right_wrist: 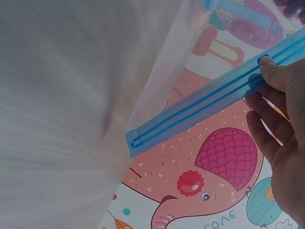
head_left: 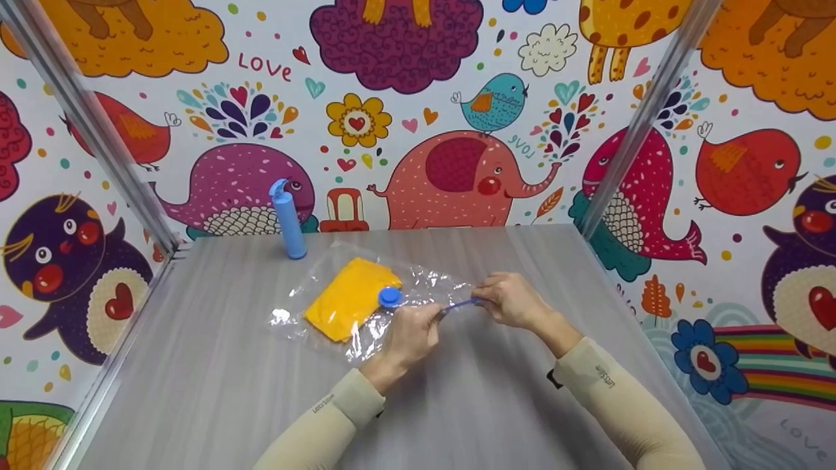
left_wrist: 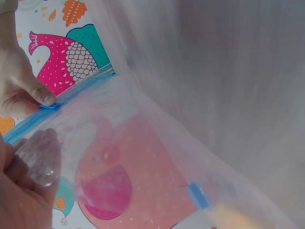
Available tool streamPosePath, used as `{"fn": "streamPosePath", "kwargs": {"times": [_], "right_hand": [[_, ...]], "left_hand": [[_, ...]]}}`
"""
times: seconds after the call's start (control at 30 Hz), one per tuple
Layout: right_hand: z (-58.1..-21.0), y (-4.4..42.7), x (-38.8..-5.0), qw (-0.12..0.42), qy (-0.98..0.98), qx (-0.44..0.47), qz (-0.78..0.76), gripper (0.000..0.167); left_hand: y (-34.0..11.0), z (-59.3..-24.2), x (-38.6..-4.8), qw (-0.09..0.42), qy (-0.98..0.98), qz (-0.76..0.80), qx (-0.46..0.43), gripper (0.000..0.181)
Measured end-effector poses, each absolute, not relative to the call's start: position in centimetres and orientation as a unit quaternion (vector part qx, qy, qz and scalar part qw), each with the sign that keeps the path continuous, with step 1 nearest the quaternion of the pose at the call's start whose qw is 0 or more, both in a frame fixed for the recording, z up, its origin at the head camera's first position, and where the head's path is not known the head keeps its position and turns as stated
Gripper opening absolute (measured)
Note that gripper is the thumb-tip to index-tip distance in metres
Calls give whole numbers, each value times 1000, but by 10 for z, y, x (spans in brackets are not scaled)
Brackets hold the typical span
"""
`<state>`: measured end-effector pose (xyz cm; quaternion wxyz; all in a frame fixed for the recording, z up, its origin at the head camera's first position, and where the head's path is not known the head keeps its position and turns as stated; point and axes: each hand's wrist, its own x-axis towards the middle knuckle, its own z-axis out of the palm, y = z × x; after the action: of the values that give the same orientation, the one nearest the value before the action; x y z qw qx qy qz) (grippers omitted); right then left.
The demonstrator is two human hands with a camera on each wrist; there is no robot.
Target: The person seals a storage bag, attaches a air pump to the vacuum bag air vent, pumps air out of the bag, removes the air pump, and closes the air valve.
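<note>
A clear plastic zip bag [head_left: 294, 316] lies on the table with a folded yellow cloth [head_left: 353, 297] inside it. Its round blue valve cap [head_left: 390, 297] sits beside the cloth. Along the bag's right edge runs a blue zip strip [head_left: 460, 305], lifted between both hands. My left hand [head_left: 413, 336] grips the near part of that edge; in the left wrist view its fingers show through the film. Farther along, my right hand [head_left: 513, 300] pinches the strip at a small blue slider [right_wrist: 262, 61] between thumb and finger.
A blue hand pump [head_left: 290, 225] stands upright at the back left of the grey wood-grain table [head_left: 215, 365]. Walls printed with cartoon animals enclose the table at the back and both sides, with metal posts [head_left: 643, 124] at the corners.
</note>
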<state>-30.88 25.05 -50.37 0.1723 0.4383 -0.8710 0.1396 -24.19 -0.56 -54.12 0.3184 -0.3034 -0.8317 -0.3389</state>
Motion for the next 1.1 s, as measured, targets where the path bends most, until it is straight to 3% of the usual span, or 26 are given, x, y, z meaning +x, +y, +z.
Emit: {"fn": "streamPosePath", "kwargs": {"times": [0.8,1.1], "right_hand": [[-511,261,-320,177,-867,441,148,12],[-510,268,-324,152,-887,410,148,18]], "left_hand": [[-9,-540,-245,357,-816,-338,-304,12],[-11,-533,-245,355,-813,-344,-308,10]]}}
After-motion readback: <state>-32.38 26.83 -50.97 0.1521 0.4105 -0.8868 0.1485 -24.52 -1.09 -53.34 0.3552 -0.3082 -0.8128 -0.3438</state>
